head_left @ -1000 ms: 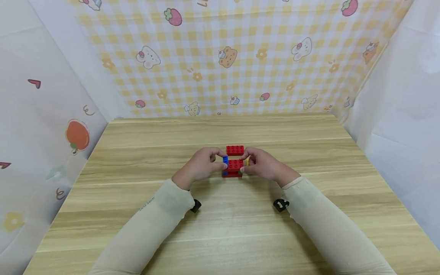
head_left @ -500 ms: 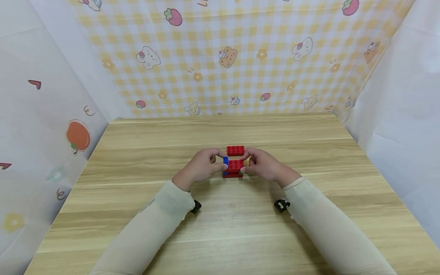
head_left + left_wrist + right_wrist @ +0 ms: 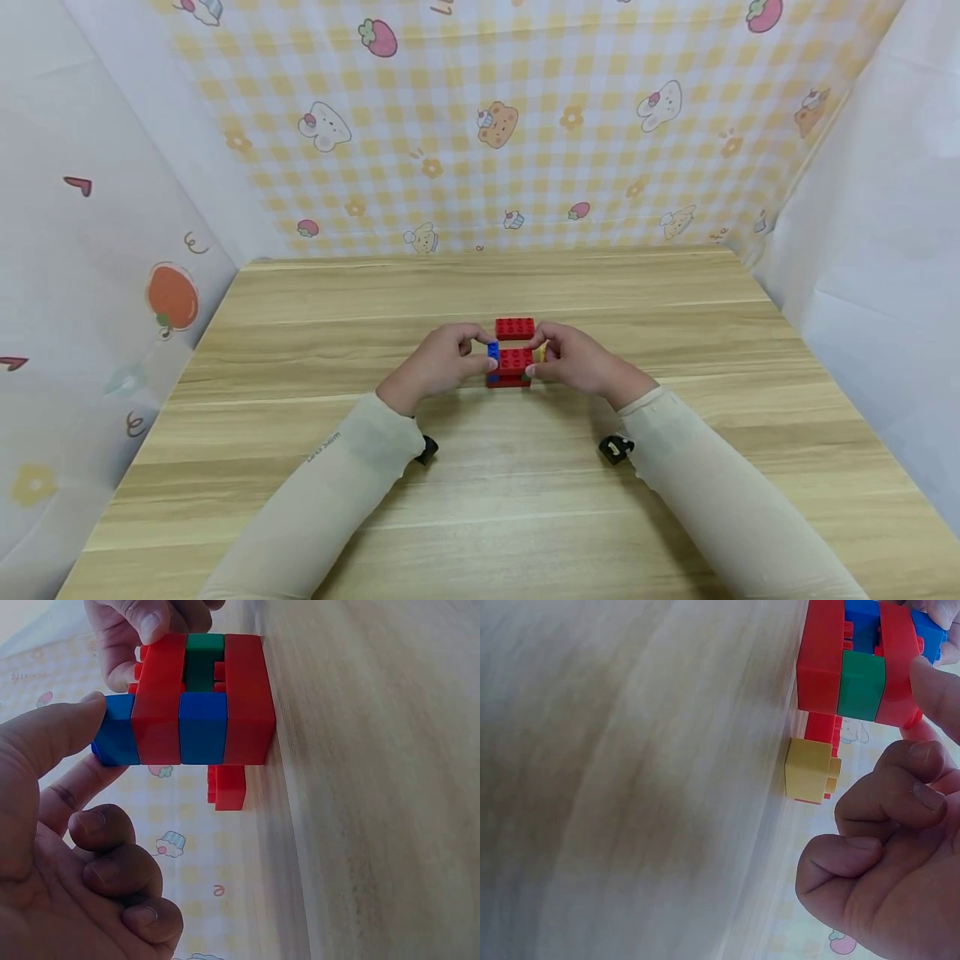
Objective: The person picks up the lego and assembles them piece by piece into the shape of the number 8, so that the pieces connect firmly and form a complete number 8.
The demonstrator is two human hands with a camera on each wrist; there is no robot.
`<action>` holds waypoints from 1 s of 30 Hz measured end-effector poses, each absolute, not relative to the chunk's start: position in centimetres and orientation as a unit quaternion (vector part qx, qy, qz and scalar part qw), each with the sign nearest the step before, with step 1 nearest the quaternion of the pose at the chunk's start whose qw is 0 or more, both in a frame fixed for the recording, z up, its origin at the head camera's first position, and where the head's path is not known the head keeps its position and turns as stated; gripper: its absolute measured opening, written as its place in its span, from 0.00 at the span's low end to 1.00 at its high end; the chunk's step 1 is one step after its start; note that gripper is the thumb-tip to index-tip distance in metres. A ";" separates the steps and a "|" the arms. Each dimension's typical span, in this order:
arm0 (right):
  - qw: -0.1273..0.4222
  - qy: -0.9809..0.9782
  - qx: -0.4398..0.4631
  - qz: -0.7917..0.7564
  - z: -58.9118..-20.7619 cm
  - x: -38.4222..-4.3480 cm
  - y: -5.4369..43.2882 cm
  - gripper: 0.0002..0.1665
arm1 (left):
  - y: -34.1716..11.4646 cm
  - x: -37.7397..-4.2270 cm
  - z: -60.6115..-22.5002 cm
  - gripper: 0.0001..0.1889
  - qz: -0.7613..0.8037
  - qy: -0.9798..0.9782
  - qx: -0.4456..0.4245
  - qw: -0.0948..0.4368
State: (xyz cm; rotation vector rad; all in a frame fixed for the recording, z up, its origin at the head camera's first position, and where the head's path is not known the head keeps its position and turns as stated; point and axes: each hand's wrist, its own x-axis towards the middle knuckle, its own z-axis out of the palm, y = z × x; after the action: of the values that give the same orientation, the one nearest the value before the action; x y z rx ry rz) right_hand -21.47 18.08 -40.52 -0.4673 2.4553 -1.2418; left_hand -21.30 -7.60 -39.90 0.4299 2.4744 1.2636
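Your left hand point(image 3: 444, 360) pinches the top blue block point(image 3: 116, 729) between thumb and index finger, its other fingers curled toward the palm. Your right hand point(image 3: 581, 360) grips the right end of the upper red block point(image 3: 159, 709) the same way, its spare fingers folded below. The two held blocks are the top of a small stack: the blue one sits on the left end of the red, which bridges a lower blue block point(image 3: 203, 729) on the left and a green block point(image 3: 861, 686) on the right, with a bottom red block point(image 3: 819, 664) beneath. These look like hard plastic, so expect them light, stiff, rather smooth and not easily broken, though the joints could pop apart. The flat side walls, low and clear of the studs, should give the surest hold. Beyond the stack lie a loose red block point(image 3: 514, 327) and, near your right hand, a yellow block point(image 3: 808, 769). Everything is on a wooden table point(image 3: 480, 500), before a yellow checked cloth point(image 3: 450, 125).
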 end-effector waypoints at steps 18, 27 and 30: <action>0.174 0.872 -0.162 -0.428 -40.1 -21.0 17.8 0.16 | -7.8 -21.2 -39.9 0.16 0.428 0.875 0.159 0.159; 0.170 0.891 -0.173 -0.385 -39.2 -21.1 18.5 0.24 | -7.6 -21.3 -39.8 0.16 0.426 0.875 0.164 0.159; 0.162 0.892 -0.170 -0.387 -39.0 -21.4 19.0 0.27 | -7.6 -21.3 -39.8 0.15 0.429 0.875 0.162 0.158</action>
State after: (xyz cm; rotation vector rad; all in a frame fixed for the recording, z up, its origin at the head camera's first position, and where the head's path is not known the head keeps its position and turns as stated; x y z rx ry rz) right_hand -21.36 19.00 -39.00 -0.4847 2.5452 -1.1036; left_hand -21.32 -7.61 -39.76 0.4629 2.5022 1.2261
